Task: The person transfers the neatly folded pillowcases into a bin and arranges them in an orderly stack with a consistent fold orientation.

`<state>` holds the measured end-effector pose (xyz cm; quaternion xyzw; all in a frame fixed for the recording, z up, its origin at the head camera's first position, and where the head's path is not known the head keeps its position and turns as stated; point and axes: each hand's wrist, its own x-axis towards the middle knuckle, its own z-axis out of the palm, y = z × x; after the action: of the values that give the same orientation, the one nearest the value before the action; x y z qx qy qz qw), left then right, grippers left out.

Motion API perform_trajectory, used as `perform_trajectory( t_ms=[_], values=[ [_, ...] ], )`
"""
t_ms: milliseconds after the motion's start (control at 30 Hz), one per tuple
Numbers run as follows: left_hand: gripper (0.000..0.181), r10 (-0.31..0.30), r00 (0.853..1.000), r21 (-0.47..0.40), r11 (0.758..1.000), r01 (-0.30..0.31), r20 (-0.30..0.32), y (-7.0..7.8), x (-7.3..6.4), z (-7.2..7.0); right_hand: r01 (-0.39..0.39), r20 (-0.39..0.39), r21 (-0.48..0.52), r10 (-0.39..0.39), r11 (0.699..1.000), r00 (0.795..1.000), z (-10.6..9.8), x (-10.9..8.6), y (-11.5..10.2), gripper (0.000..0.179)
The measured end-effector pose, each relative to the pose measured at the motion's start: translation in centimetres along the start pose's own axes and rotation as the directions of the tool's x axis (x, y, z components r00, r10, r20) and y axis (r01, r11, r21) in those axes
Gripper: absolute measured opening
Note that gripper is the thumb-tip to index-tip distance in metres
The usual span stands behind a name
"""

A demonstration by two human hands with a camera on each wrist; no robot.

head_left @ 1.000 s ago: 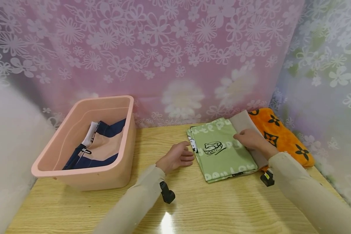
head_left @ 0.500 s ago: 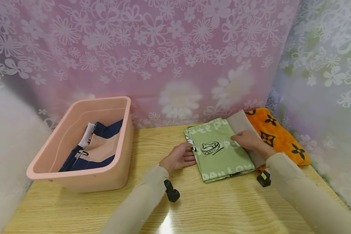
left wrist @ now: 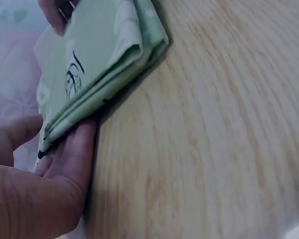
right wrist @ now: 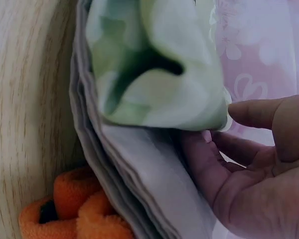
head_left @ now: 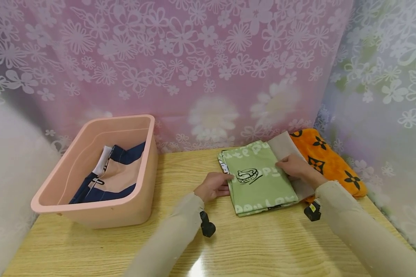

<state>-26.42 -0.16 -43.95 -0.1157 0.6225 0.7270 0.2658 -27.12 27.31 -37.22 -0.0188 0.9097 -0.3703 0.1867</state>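
Note:
A folded green cloth [head_left: 260, 181] with white lettering and a black bowl-and-bone drawing lies on the table's right half. My left hand [head_left: 213, 186] holds its left edge. In the left wrist view the fingers [left wrist: 77, 154] reach under the folded layers, with the thumb at the upper side. My right hand [head_left: 294, 166] pinches the cloth's right edge, its fingers [right wrist: 202, 154] tucked below and thumb above. Beneath that edge shows a folded grey cloth [head_left: 283, 143], its layers visible in the right wrist view.
An orange plush cloth [head_left: 332, 163] with dark flower shapes lies at the far right, partly under the grey one. A pink plastic tub [head_left: 149, 161] on the left contains a navy and beige folded cloth [head_left: 119, 175]. Flowered curtains [head_left: 208, 77] hang behind and at the sides.
My left hand has moved right to the green cloth, its fingers going under the left edge. The right hand keeps its grip on the other edge. The green cloth's top layer has shifted slightly.

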Motion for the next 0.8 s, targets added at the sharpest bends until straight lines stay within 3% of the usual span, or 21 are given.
perform_trajectory(
  t_ms=[133, 300, 600, 800],
  values=[
    [0.026, 0.017, 1.0, 0.039, 0.999, -0.017, -0.01, -0.1, 0.1, 0.0, 0.011, -0.006, -0.014, -0.011, 1.0, 1.0, 0.3, 0.3, 0.2, 0.029],
    [0.029, 0.042, 0.999, 0.093, 0.995, -0.039, -0.029, 0.0, 0.0, 0.2, 0.021, -0.044, -0.062, -0.024, 0.998, 0.999, 0.7, 0.6, 0.6, 0.034],
    [0.032, 0.068, 0.994, 0.112, 0.992, -0.058, -0.082, -0.1, -0.4, 0.6, 0.003, -0.05, -0.001, -0.003, 1.0, 0.999, 1.0, 1.0, 1.3, 0.024],
    [0.042, 0.113, 0.99, 0.095, 0.99, -0.105, -0.084, -0.3, -0.8, 0.4, 0.077, 0.021, 0.115, -0.08, 0.99, 0.997, 1.0, 0.7, 1.7, 0.051]
  ],
)
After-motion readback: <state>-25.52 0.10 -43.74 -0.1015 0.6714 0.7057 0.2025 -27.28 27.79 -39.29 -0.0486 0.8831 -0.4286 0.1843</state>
